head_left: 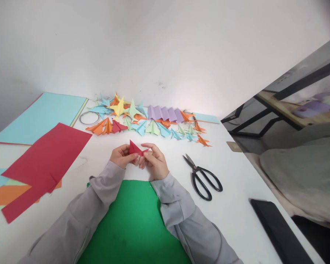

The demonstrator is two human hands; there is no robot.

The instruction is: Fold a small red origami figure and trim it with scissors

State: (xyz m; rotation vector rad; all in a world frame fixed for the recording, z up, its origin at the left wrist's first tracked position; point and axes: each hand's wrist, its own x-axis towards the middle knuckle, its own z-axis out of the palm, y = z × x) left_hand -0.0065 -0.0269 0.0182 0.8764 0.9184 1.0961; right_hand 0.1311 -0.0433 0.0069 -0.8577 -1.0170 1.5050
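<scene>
A small folded red paper piece [135, 148] is held above the white table [236, 172], just past the far edge of a green sheet [134, 223]. My left hand [121, 156] pinches its left side with closed fingers. From the right, my right hand [156, 161] pinches the paper's pointed tip. Both wrists are in grey sleeves and rest over the green sheet.
Many folded paper shapes [143, 119] in several colours lie in a row at the back. Black scissors [203, 176] lie to the right. Red sheets [42, 161], a light blue sheet [41, 115] and orange paper [5, 194] cover the left. A wire ring [89, 117] and a black flat object [277, 231] are also present.
</scene>
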